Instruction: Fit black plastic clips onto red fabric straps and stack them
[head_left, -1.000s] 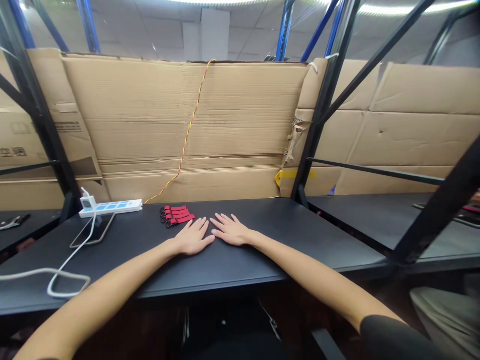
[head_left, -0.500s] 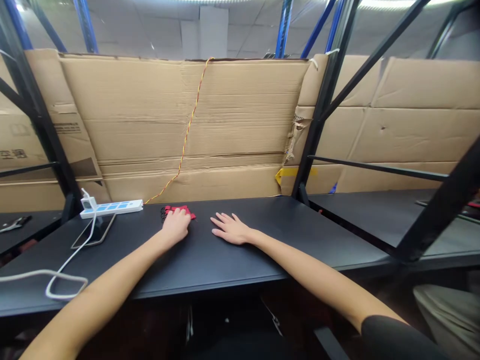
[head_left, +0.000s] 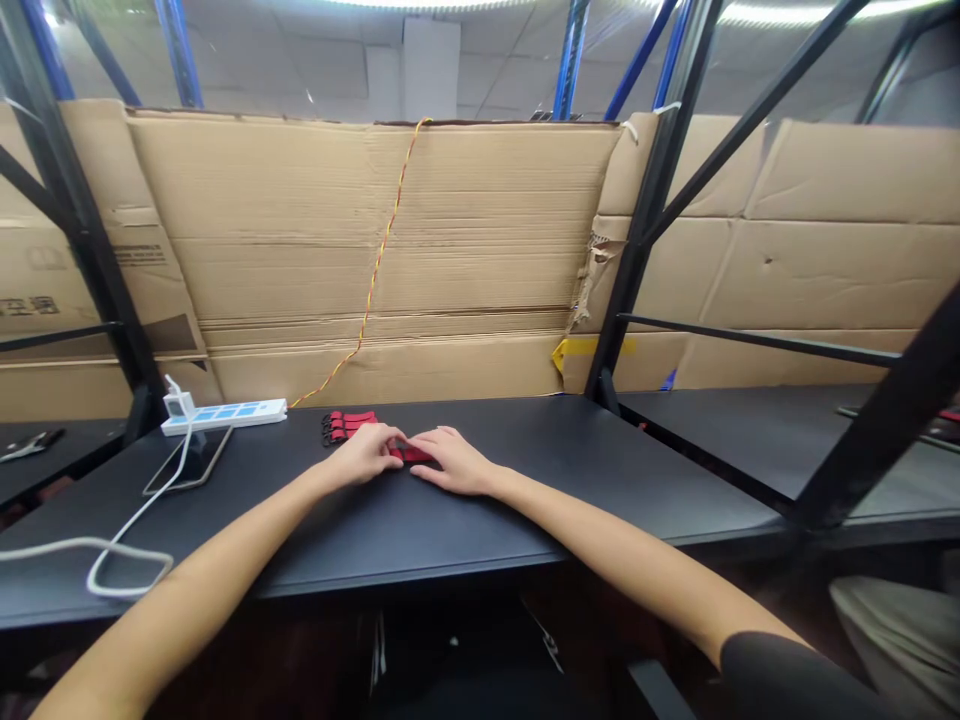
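The half-curled left hand [head_left: 364, 453] and right hand [head_left: 455, 462] rest on the black desk [head_left: 525, 510], fingertips at a red strap keychain [head_left: 409, 454] between them; any grip is hidden. Other red keychains [head_left: 346, 427] lie just beyond the left hand.

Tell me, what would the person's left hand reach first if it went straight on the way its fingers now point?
Probably the red strap lying between the hands: the left hand points at it, and its fingertips may already touch it, though depth is hard to judge. The right hand lies just beyond.
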